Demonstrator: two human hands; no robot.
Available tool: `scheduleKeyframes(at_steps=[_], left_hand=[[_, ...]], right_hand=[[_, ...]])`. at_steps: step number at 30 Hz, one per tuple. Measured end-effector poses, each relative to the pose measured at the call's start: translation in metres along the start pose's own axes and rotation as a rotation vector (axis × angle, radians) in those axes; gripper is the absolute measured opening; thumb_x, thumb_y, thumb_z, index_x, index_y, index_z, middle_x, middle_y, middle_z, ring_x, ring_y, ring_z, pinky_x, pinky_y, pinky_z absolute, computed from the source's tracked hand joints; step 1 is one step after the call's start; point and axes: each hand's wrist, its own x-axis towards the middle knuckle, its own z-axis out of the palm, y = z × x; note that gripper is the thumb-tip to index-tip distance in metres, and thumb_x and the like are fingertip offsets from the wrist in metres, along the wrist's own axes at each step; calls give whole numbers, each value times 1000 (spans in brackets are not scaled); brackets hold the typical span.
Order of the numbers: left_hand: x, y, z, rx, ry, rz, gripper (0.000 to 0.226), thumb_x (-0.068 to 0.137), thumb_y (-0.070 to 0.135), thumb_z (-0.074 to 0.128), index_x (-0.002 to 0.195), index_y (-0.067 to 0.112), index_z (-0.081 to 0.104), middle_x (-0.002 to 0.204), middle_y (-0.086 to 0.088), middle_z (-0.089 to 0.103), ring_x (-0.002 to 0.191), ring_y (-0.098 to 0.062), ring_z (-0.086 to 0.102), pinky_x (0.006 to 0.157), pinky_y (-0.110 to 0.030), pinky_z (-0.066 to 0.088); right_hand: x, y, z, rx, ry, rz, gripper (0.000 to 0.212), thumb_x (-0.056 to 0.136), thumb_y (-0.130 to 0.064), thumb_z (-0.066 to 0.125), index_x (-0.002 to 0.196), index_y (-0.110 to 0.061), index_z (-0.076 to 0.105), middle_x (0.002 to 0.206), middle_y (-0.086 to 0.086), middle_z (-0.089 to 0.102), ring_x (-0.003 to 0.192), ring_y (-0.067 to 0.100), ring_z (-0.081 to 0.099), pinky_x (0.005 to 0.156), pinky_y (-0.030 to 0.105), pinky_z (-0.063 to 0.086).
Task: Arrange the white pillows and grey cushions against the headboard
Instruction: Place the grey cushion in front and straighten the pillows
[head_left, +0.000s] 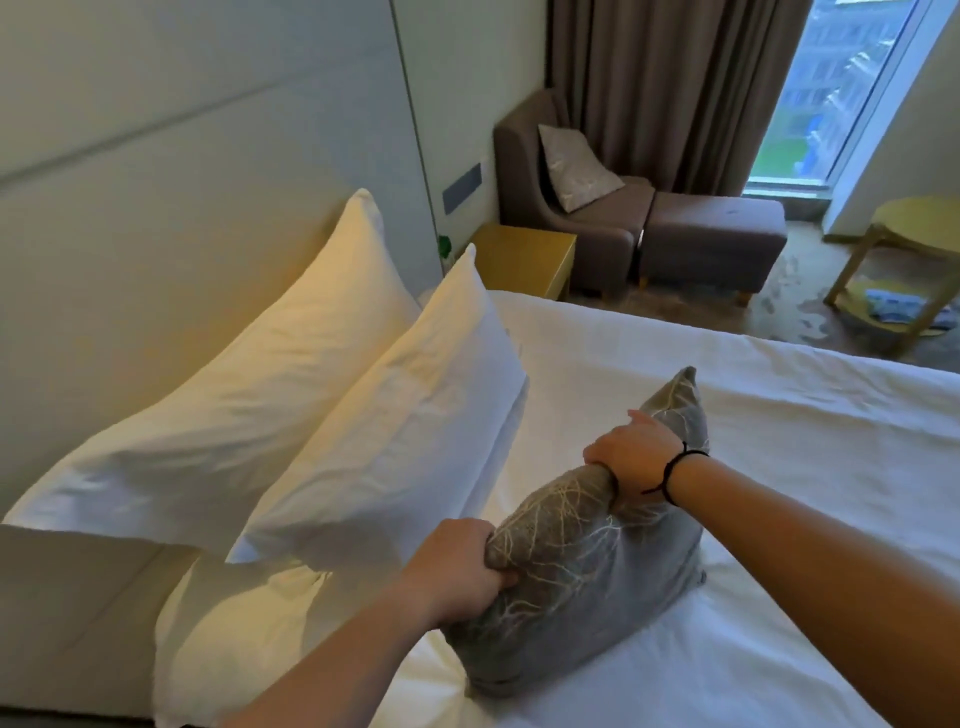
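bed (727, 374) | white sheet | two white pillows (249, 395) | grey cushion (582, 582)

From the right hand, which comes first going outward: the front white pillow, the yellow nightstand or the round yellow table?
1. Front white pillow, just left of the right hand.
2. Yellow nightstand, beyond the bed by the headboard wall.
3. Round yellow table, far right near the window.

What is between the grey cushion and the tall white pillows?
In the head view, only bare white bed sheet lies between the grey cushion and the nearer white pillow.
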Motion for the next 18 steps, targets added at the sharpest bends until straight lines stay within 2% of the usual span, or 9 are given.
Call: scheduleKeyframes(at_steps=[1,3,5,7,11,13,15,16,18], left_hand=[[-1,-2,-1,-13,36,0,27,73,49,67,72,24,58,79,2,63,78,-21,59,71,-38,50],[-2,-6,-10,-57,103,13,28,77,48,65,63,27,54,73,3,60,76,-22,59,67,-35,47],[-3,-10,-29,-132,177,38,30,78,48,65,57,30,53,65,6,57,71,-19,58,60,-31,39],[-3,-14,-52,-203,248,71,23,76,51,63,60,36,57,62,7,59,66,-14,58,56,-30,37],[14,-22,-102,-266,312,107,33,75,62,59,65,31,61,63,8,63,59,-5,57,53,-28,40],[37,-38,-130,-283,282,116,34,79,63,60,79,30,68,75,9,70,68,-6,62,62,-29,49],[62,-67,-151,-298,243,82,40,83,60,62,114,36,66,108,9,71,94,-11,64,80,-31,50],[72,-86,-156,-304,219,41,52,84,58,62,131,35,56,123,6,66,107,-14,62,88,-31,48],[86,-132,-156,-288,168,-39,69,84,55,63,145,31,42,140,2,55,125,-18,53,98,-32,43]], right_hand=[[2,-2,-6,-7,52,5,20,82,-42,63,99,-31,64,101,-7,69,106,20,61,117,51,21],[6,-7,-20,-35,128,6,11,85,-30,57,90,-27,66,91,-7,70,96,18,63,116,48,24],[12,-10,-45,-65,183,10,10,85,-33,58,87,-28,66,89,-9,69,96,16,62,119,49,18],[20,-13,-77,-91,250,11,8,85,-38,59,86,-31,63,88,-11,67,96,14,61,119,51,13],[52,-19,-143,-118,513,28,9,86,-34,65,94,-34,66,101,-9,67,106,17,58,114,50,25],[81,-37,-165,101,628,59,26,86,-21,69,109,-32,66,115,-4,65,113,20,56,111,46,34],[113,-68,-168,485,557,112,34,91,-18,63,122,-29,61,126,-1,60,115,22,55,103,39,43],[132,-87,-159,575,435,140,35,93,-23,59,128,-29,57,132,0,56,119,24,53,102,38,44],[168,-128,-123,561,142,169,55,92,-44,56,143,-30,40,150,3,38,133,29,40,110,45,38]])
